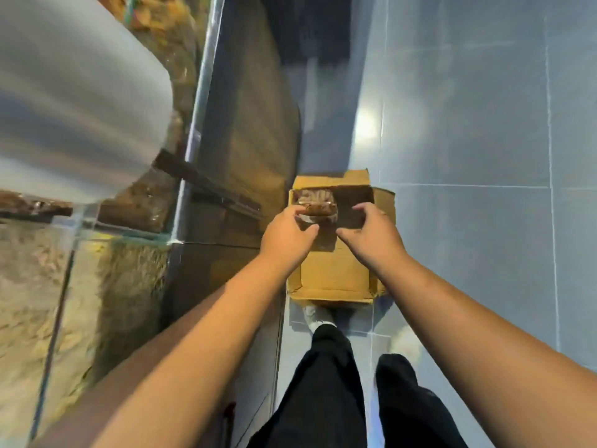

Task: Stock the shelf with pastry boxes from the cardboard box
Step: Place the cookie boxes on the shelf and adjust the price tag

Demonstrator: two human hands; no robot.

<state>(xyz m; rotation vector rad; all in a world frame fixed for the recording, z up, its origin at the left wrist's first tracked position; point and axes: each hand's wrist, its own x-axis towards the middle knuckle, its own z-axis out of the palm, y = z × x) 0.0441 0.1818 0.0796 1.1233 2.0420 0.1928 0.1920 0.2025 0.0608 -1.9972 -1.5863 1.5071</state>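
An open brown cardboard box (332, 279) stands on the grey floor right in front of my feet. Clear pastry boxes (315, 197) with brown pastries lie in its far left corner. My left hand (287, 236) reaches into the cardboard box, its fingers curled on the nearest clear pastry box (319, 210). My right hand (371, 231) hovers over the right side of the cardboard box, fingers apart, holding nothing. The glass display shelf (190, 130) runs along my left, with pastries behind the glass.
A blurred white rounded surface (74, 101) fills the upper left. Grey floor tiles (468, 124) stretch ahead and to the right. My legs in black trousers (326, 383) and a white shoe (318, 318) stand just behind the cardboard box.
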